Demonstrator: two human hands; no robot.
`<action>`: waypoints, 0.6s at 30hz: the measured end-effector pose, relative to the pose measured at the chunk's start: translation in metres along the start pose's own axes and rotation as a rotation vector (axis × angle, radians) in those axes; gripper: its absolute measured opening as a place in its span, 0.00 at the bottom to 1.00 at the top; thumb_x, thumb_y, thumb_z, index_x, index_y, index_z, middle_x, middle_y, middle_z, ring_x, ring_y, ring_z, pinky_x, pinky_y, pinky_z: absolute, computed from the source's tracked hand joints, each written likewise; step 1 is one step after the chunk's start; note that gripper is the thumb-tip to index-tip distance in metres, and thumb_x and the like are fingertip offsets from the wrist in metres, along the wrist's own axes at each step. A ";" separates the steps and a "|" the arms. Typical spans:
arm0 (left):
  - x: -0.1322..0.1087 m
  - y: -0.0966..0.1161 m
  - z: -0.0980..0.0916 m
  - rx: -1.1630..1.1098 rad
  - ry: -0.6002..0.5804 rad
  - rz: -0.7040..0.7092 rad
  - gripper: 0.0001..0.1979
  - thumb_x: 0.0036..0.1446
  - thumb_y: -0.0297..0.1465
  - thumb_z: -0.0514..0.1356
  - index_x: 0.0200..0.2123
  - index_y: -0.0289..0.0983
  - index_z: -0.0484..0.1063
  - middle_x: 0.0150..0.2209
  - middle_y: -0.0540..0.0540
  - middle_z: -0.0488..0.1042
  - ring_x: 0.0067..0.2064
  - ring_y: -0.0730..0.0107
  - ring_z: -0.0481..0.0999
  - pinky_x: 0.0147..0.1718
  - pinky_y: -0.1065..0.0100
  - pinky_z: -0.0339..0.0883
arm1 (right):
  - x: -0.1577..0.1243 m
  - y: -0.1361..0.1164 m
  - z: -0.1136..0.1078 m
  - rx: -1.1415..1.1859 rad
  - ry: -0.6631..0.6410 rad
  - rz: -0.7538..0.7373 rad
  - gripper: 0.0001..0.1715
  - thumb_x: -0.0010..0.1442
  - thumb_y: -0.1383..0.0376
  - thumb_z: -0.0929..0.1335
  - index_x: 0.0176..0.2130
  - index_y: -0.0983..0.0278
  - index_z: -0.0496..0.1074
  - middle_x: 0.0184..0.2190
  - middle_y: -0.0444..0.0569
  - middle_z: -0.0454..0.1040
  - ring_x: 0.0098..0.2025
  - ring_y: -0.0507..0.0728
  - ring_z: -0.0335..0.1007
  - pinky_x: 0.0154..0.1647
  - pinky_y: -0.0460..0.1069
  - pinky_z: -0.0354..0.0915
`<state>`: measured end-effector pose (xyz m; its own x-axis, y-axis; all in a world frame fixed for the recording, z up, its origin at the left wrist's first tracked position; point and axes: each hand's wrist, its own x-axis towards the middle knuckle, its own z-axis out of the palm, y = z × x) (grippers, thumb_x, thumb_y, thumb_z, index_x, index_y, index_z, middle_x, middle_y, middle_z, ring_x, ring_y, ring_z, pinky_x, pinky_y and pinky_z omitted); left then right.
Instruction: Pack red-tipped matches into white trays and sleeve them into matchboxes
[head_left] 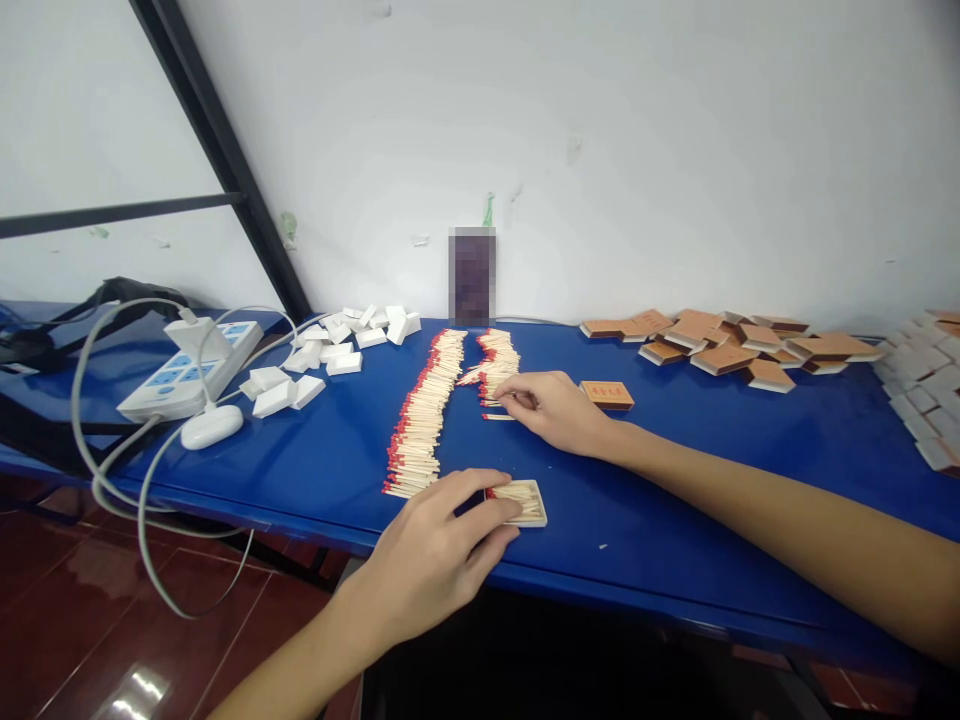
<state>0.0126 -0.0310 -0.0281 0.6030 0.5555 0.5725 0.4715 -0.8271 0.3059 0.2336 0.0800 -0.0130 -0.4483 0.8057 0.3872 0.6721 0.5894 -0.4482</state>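
My left hand [442, 545] has its fingers and thumb around the left end of a small white matchbox tray [544, 515] near the table's front edge. Red-headed matches [529, 492] lie inside that tray, partly covered by the fingers. Farther back, my right hand [559, 412] pinches at the near end of a short row of matches [499, 355]; what its fingertips hold is too small to make out. A single match [493, 417] lies just under those fingertips. To the left runs a longer row of matches [426, 410], heads facing left.
An orange matchbox [609, 394] lies behind my right forearm. More orange matchbox sleeves [720, 345] are heaped at the back right, white boxes [930, 385] stacked at the right edge. White trays [345, 363], a power strip [187, 375] and looping cables occupy the left of the blue table [675, 540].
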 end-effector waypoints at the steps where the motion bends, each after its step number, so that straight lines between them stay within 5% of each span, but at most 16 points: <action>1: 0.000 0.000 0.000 0.001 0.000 0.000 0.09 0.66 0.27 0.59 0.48 0.39 0.71 0.53 0.43 0.73 0.50 0.64 0.77 0.49 0.62 0.75 | 0.000 -0.001 0.000 -0.012 -0.007 -0.004 0.12 0.62 0.68 0.63 0.35 0.63 0.77 0.22 0.42 0.67 0.24 0.51 0.59 0.29 0.47 0.51; 18: -0.001 0.000 0.001 0.015 0.013 -0.003 0.09 0.65 0.27 0.59 0.48 0.40 0.71 0.53 0.43 0.74 0.50 0.63 0.77 0.49 0.61 0.76 | -0.003 -0.007 0.000 0.027 -0.018 0.011 0.09 0.60 0.68 0.65 0.29 0.63 0.71 0.21 0.40 0.65 0.24 0.50 0.57 0.28 0.47 0.51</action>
<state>0.0127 -0.0312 -0.0292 0.5934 0.5568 0.5813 0.4828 -0.8240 0.2964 0.2306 0.0737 -0.0109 -0.4520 0.8127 0.3676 0.6606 0.5819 -0.4742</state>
